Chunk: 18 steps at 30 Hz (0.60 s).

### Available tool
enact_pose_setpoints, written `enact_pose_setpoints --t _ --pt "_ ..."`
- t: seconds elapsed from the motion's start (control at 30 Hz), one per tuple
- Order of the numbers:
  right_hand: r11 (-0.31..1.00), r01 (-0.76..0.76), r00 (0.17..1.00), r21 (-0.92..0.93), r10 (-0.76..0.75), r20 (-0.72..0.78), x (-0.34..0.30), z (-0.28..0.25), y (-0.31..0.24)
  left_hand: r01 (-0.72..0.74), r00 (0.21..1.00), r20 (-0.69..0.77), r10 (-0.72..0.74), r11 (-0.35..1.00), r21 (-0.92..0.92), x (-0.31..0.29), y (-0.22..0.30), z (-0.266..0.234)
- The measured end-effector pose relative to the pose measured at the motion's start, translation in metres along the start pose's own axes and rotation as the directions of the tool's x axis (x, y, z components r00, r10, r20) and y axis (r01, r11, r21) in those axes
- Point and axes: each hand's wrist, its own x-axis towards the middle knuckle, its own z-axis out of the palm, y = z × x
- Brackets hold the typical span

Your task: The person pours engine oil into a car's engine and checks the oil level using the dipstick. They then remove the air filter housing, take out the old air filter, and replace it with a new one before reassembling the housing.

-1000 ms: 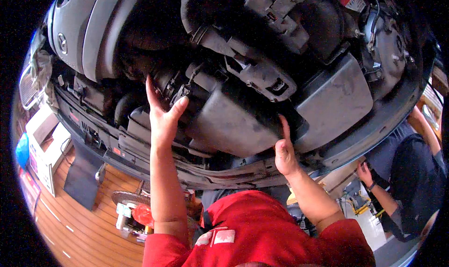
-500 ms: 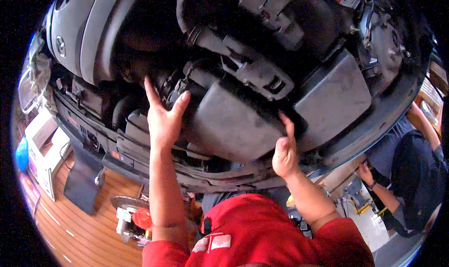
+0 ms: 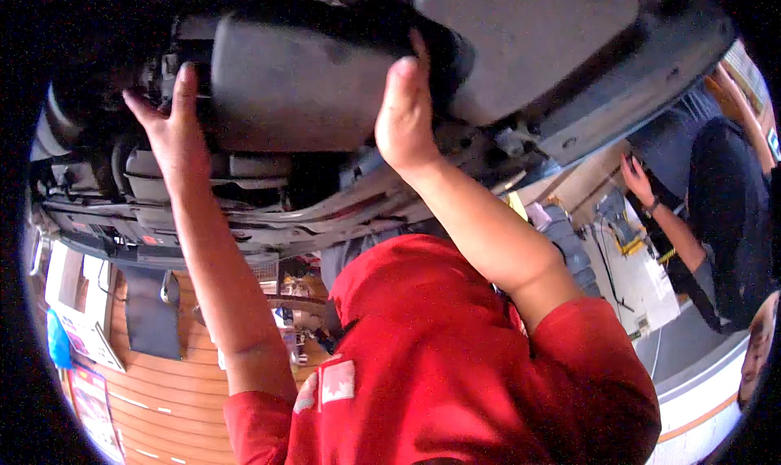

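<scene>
A large grey plastic box [image 3: 301, 82] with rounded corners sits in the engine bay, between my two hands. My left hand [image 3: 177, 139] is raised at its left side, thumb and fingers spread, near dark hoses and fittings. My right hand [image 3: 405, 123] is at the box's right edge, thumb pointing up and one finger stretched into the dark gap beyond. Its other fingers are mostly hidden behind the palm. Whether either hand touches the box I cannot tell. Neither hand visibly holds anything.
Another grey plastic cover [image 3: 529, 42] lies right of the gap. The car's front edge [image 3: 325, 217] runs between the bay and my red shirt. At the right, another person's hand [image 3: 639, 180] is near a white surface with tools [image 3: 626, 278]. Wooden flooring [image 3: 163, 392] shows lower left.
My view has shifted, so the engine bay sits higher and the box looks more level. Both hands appear further up and left, still either side of the box.
</scene>
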Motion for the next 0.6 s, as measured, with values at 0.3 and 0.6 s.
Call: enact_pose_setpoints --t 0.3,0.6 --pt "0.986 0.147 0.987 0.073 -0.142 -0.073 0.007 0.003 0.007 -0.043 0.997 0.063 0.049 0.995 -0.095 0.010 -0.033 -0.006" --pt "0.979 0.195 0.981 0.060 -0.193 -0.028 0.018 -0.003 -0.012 0.027 0.999 -0.026 -0.032 0.986 -0.163 0.003 -0.016 0.007"
